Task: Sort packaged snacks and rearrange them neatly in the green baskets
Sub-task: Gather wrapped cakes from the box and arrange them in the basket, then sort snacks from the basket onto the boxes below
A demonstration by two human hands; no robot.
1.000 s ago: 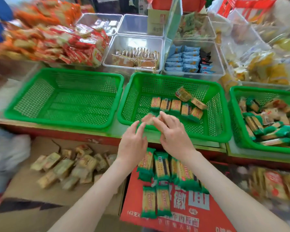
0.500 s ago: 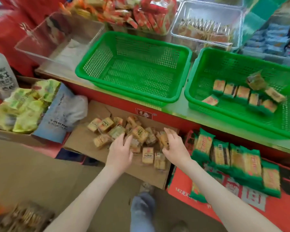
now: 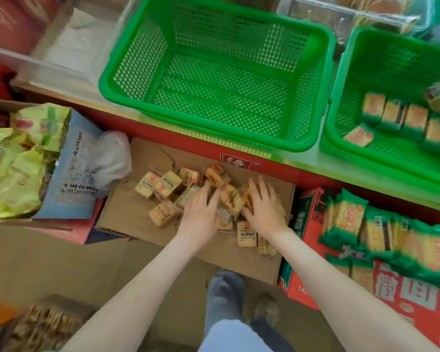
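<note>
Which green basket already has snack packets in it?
The right basket: a row of orange packets lies on its floor, while the left basket holds none.

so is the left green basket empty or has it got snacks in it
Empty: the left green basket shows a bare mesh floor all over. The snack packs sit in the right basket.
</note>
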